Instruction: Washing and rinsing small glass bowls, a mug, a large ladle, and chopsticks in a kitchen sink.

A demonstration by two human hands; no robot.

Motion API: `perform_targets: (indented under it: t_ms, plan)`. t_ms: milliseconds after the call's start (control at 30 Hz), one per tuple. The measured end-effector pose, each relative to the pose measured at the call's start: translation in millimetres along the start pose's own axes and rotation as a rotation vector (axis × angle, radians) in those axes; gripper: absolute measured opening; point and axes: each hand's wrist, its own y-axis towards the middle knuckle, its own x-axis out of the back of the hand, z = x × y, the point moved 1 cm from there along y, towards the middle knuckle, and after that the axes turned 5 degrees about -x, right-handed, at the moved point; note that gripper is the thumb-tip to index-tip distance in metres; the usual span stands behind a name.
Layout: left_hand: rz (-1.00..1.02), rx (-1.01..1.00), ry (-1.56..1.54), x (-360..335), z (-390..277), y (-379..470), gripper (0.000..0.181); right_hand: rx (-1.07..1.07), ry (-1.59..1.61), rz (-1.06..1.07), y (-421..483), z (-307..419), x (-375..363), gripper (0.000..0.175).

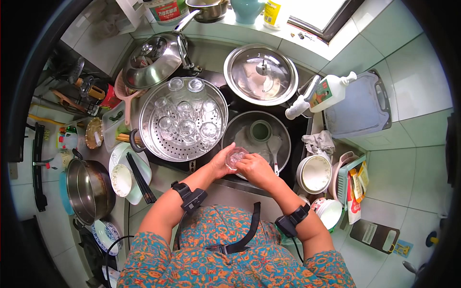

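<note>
A small clear glass point(235, 158) is in my left hand point(220, 163), above the near left rim of a wide metal pan point(287, 133). My right hand point(256, 168) has its fingers at the same glass, gripping its right side; its fingertips are partly hidden. Inside the pan are a greenish jar or cup point(260, 130) and a pale spoon point(274, 151). To the left stands a perforated steel steamer tray point(169, 153) with several clear glasses on it, such as one glass point(187, 130), bottoms apparently up.
Behind the pan sits another pan with a glass lid point(261, 73). A domed wok lid point(155, 61) lies at back left. Stacked bowls point(315, 174), a white bottle point(329, 91) and a cutting board point(360, 104) line the right. Black chopsticks point(140, 180) and a deep pot point(90, 190) are left.
</note>
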Motion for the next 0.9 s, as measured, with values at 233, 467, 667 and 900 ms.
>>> perform_targets:
  t_ms: [233, 467, 667, 900]
  plan:
    - [-0.072, -0.291, -0.151, -7.8, 10.1, 10.9, 0.035, -0.267, -0.044, -0.036, 23.4, 16.1, -16.1, 0.030]
    - [0.006, -0.437, -0.254, -11.8, 1.6, -0.2, 0.036, -0.353, 0.325, -0.105, 34.6, 13.1, -14.9, 0.021]
    - [-0.127, -0.151, 0.051, 12.0, -7.9, -2.8, 0.044, 0.088, -0.027, -0.070, 28.4, -1.0, -8.7, 0.018]
    - [-0.080, -0.074, 0.005, 12.9, -0.7, 6.3, 0.046, 0.079, -0.083, 0.067, 28.6, -4.9, -7.0, 0.015]
